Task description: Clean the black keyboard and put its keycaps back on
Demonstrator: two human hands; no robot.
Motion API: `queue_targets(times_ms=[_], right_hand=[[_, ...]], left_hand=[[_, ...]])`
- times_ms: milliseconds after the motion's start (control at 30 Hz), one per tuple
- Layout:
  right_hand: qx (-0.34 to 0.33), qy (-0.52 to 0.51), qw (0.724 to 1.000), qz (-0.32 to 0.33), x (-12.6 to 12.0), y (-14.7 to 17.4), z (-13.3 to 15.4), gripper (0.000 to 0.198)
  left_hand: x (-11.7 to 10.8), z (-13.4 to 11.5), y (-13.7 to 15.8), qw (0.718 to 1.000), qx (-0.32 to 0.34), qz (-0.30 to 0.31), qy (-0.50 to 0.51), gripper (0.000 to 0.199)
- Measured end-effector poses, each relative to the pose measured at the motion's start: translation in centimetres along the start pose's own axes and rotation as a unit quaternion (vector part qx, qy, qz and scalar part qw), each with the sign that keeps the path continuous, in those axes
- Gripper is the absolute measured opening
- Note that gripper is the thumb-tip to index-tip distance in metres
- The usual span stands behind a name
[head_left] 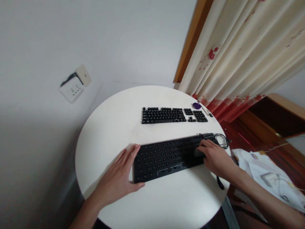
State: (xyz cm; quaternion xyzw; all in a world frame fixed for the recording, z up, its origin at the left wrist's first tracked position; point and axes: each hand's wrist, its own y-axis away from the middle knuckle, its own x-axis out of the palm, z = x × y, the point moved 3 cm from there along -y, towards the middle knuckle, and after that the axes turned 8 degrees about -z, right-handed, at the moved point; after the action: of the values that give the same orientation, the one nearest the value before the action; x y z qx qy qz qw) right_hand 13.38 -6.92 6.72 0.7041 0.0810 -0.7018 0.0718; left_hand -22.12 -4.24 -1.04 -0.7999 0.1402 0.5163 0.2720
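Observation:
A black keyboard with its keycaps off (164, 156) lies slightly slanted on the white table, bare switches facing up. My left hand (119, 176) spans its left end, the fingers at the far corner and the thumb along the near edge, steadying it. Over the keyboard's right part, my right hand (214, 156) is closed around a small dark grey thing (198, 153). Its kind is hidden by the fingers and the dim picture. Behind the keyboard, the loose black keycaps (164, 115) sit in keyboard order.
A coiled black cable (222, 140) lies at the round table's (105, 127) right edge. A purple lump (196, 106) and a slim white item with a dark end (206, 110) sit at the back right. A white plastic bag (262, 171) stands beyond the table.

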Motion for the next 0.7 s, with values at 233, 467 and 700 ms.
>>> queue_targets(times_ms=[233,467,700], right_hand=[[-0.130,-0.090,0.987,-0.025,0.6,-0.6,6.4,0.033],[-0.070,-0.012,0.997,-0.032,1.6,0.5,2.9,0.027],[0.028,0.000,0.995,-0.098,2.8,4.5,-7.2,0.053]], left_hand=[[0.1,0.5,-0.1,0.999,0.011,-0.014,-0.028,0.121],[1.1,1.4,-0.2,0.998,0.037,-0.043,-0.032,0.118],[1.2,1.4,-0.3,0.997,0.043,-0.048,-0.034,0.116]])
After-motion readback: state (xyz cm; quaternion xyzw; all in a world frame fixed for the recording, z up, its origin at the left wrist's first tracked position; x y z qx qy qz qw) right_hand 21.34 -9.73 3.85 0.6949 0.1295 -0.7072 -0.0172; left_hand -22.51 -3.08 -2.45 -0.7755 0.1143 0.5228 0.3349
